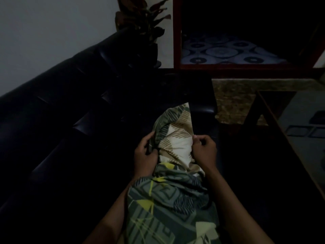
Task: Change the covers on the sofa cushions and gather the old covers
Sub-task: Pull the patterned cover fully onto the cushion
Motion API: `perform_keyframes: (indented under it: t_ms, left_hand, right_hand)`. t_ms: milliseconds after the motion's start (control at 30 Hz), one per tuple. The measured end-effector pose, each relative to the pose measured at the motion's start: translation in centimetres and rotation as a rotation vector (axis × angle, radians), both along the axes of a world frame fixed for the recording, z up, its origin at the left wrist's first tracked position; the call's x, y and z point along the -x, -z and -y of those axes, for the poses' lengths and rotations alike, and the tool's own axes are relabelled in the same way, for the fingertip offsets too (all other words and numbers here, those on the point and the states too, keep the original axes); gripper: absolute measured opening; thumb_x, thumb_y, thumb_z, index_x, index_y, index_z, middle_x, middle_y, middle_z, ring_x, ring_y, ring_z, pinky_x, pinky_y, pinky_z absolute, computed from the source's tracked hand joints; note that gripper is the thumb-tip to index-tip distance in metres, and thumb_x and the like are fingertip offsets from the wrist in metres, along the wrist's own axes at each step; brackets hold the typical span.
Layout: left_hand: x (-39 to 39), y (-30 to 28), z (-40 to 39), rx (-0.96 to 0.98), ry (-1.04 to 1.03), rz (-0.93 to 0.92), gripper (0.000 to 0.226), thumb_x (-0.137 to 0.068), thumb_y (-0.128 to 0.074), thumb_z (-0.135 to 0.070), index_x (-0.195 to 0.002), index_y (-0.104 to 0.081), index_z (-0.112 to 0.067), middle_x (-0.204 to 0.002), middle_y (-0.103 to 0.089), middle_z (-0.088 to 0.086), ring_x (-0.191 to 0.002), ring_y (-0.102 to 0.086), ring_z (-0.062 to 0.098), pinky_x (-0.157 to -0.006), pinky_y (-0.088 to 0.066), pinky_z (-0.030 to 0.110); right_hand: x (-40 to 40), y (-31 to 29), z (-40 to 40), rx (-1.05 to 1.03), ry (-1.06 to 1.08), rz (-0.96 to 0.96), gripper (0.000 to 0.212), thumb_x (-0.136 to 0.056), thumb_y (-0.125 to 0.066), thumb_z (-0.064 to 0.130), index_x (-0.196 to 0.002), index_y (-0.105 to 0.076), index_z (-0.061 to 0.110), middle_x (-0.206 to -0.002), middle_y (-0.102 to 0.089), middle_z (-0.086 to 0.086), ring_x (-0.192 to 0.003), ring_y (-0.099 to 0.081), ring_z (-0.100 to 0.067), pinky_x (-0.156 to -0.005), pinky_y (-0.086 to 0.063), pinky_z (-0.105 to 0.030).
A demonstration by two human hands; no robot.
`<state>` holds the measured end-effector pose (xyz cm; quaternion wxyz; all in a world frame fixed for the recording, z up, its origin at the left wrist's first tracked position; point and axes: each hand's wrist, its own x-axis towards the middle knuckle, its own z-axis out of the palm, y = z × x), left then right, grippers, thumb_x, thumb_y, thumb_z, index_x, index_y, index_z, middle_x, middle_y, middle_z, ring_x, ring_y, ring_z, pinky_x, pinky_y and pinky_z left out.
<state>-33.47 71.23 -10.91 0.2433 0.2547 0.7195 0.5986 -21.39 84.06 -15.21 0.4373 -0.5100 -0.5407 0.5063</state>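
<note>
A cushion in a cream cover with brown leaf print point(177, 138) lies in front of me on the black sofa point(61, 106). A green cover with yellow geometric print point(168, 205) is bunched around its near part and over my lap. My left hand point(146, 154) grips the green cover's edge at the cushion's left side. My right hand point(204, 148) pinches fabric at the cushion's right side. The room is dim.
A dark low table point(288, 155) stands to the right, close to my right arm. A potted plant point(144, 23) sits behind the sofa's far end. A red-framed doorway point(176, 32) opens onto a patterned floor. A mottled rug point(233, 95) lies beyond the sofa.
</note>
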Motion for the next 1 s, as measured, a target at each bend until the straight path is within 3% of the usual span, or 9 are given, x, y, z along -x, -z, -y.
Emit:
perform_keyframes:
  t_ms: [67,200,267,333,500,667,767,867,1000]
  left_hand:
    - [-0.6,0.1,0.5,-0.015,0.044,-0.102,0.054,-0.097,-0.056,-0.003,-0.121,-0.048,-0.051,-0.112,-0.047,-0.034,-0.113,-0.045,0.0,-0.092,-0.041,0.019]
    - [-1.0,0.9,1.4,-0.042,-0.012,-0.388,0.059,-0.086,-0.057,0.004,-0.108,-0.052,-0.051,-0.128,-0.047,-0.015,-0.127,-0.047,0.01,-0.107,-0.038,0.03]
    - [-1.2,0.8,1.7,-0.005,0.015,-0.326,0.042,-0.083,-0.058,-0.008,-0.099,-0.064,-0.047,-0.126,-0.055,-0.015,-0.125,-0.053,0.01,-0.107,-0.044,0.034]
    - [-0.9,0.3,1.8,0.031,0.008,-0.158,0.028,-0.076,-0.054,-0.025,-0.09,-0.072,-0.041,-0.107,-0.07,-0.012,-0.104,-0.066,0.013,-0.093,-0.055,0.044]
    - [1.5,-0.8,1.9,0.062,0.047,-0.11,0.038,-0.08,-0.048,-0.051,-0.076,-0.073,-0.023,-0.085,-0.073,0.003,-0.088,-0.067,0.022,-0.077,-0.05,0.042]
    - [4.4,-2.4,-0.3,0.155,0.173,-0.21,0.048,-0.1,-0.036,-0.058,-0.112,-0.07,-0.027,-0.083,-0.064,-0.007,-0.073,-0.061,0.008,-0.06,-0.046,0.023]
    - [4.4,-2.1,-1.9,0.122,0.243,-0.182,0.041,-0.103,-0.043,-0.047,-0.097,-0.077,-0.024,-0.088,-0.075,-0.004,-0.084,-0.072,0.01,-0.076,-0.054,0.027]
    - [3.2,-1.4,-3.0,0.069,0.249,-0.154,0.032,-0.106,-0.046,-0.029,-0.087,-0.071,-0.031,-0.084,-0.072,-0.005,-0.076,-0.069,0.001,-0.075,-0.054,0.028]
    - [2.6,-1.0,-3.8,0.019,0.212,-0.137,0.033,-0.104,-0.052,-0.022,-0.079,-0.07,-0.032,-0.08,-0.07,-0.006,-0.072,-0.066,-0.001,-0.071,-0.052,0.026]
  right_hand:
    - [0.1,-1.1,-0.2,0.013,0.028,-0.12,0.01,-0.095,-0.066,0.021,-0.085,-0.067,0.025,-0.088,-0.07,0.004,-0.087,-0.066,-0.014,-0.083,-0.054,-0.039]
    - [-1.0,-3.7,2.0,-0.297,0.004,-0.201,0.016,-0.086,-0.075,0.037,-0.085,-0.062,0.028,-0.089,-0.065,-0.004,-0.08,-0.062,-0.016,-0.074,-0.051,-0.037]
    - [-1.8,-3.8,4.4,-0.479,-0.206,-0.108,0.015,-0.086,-0.08,0.03,-0.086,-0.066,0.025,-0.086,-0.065,0.001,-0.08,-0.062,-0.014,-0.07,-0.049,-0.029]
    - [-2.1,-3.2,5.9,-0.622,-0.349,0.039,0.011,-0.087,-0.081,0.026,-0.086,-0.07,0.023,-0.084,-0.064,0.007,-0.082,-0.062,-0.009,-0.069,-0.046,-0.025]
    - [-3.8,-1.8,7.1,-0.789,-0.557,0.213,0.011,-0.094,-0.068,0.028,-0.084,-0.072,0.026,-0.084,-0.062,0.014,-0.08,-0.058,-0.004,-0.067,-0.048,-0.031]
    - [-4.5,-2.4,7.1,-0.685,-0.761,0.287,0.008,-0.09,-0.072,0.034,-0.083,-0.074,0.031,-0.083,-0.065,0.017,-0.079,-0.064,-0.002,-0.067,-0.053,-0.035]
    - [-4.1,-3.8,5.6,-0.539,-0.644,0.124,0.014,-0.088,-0.078,0.023,-0.076,-0.074,0.027,-0.078,-0.071,0.014,-0.074,-0.068,-0.006,-0.065,-0.05,-0.025]
    - [-3.3,-4.4,2.7,-0.37,-0.314,-0.17,0.019,-0.095,-0.07,0.013,-0.079,-0.073,0.024,-0.078,-0.073,0.009,-0.074,-0.067,-0.006,-0.067,-0.051,-0.026]
    - [-1.2,-4.3,-1.3,-0.187,-0.177,-0.25,0.007,-0.097,-0.069,0.027,-0.095,-0.076,0.029,-0.095,-0.076,0.009,-0.095,-0.071,-0.006,-0.082,-0.055,-0.025]
